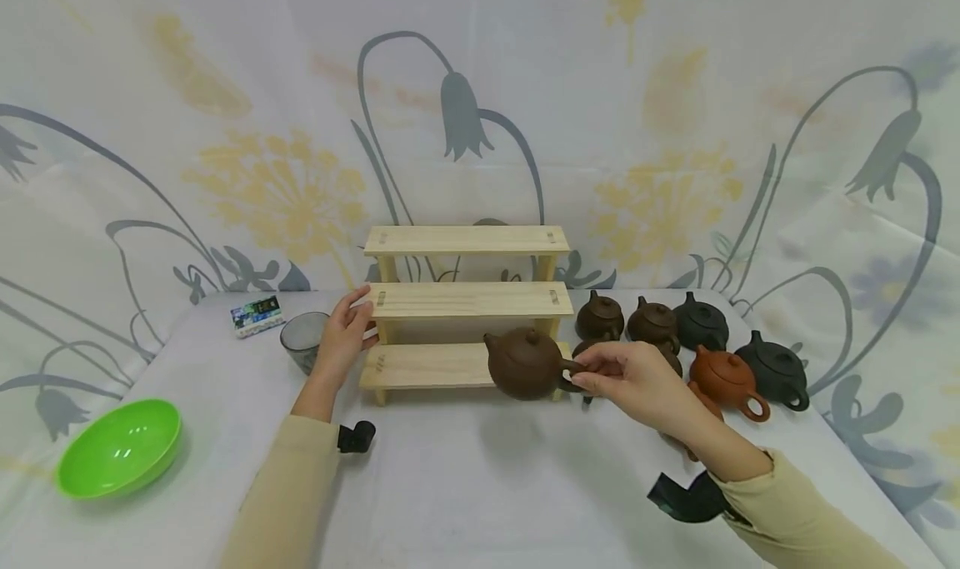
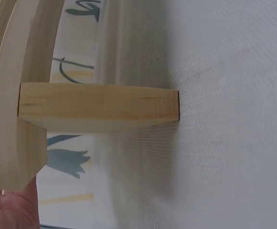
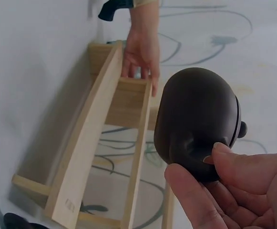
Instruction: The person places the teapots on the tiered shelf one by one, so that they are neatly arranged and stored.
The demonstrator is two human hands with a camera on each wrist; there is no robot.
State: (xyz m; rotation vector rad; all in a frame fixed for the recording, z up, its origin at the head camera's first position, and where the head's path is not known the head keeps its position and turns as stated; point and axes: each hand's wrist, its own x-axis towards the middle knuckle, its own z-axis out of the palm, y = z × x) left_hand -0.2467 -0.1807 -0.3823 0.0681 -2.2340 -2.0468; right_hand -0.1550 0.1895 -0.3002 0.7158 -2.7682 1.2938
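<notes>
A brown teapot (image 1: 522, 364) hangs in the air in front of the lowest board of a three-step wooden display shelf (image 1: 472, 300). My right hand (image 1: 633, 386) pinches its handle between thumb and fingers, the spout pointing left. Seen from the right wrist, the teapot (image 3: 198, 114) is dark and round with its lid on. At the shelf's left end, my left hand (image 1: 345, 340) holds the side of the middle board, fingers at its edge. The left wrist view shows a wooden leg (image 2: 100, 106) of the shelf on the cloth, and part of that hand (image 2: 12, 210) behind the board.
Right of the shelf stand several teapots, among them an orange-brown one (image 1: 726, 376) and a black one (image 1: 774, 369). On the left are a grey translucent cup (image 1: 300, 341), a small patterned box (image 1: 257, 316) and a bright green bowl (image 1: 120, 450). A flowered cloth (image 1: 480, 136) hangs behind.
</notes>
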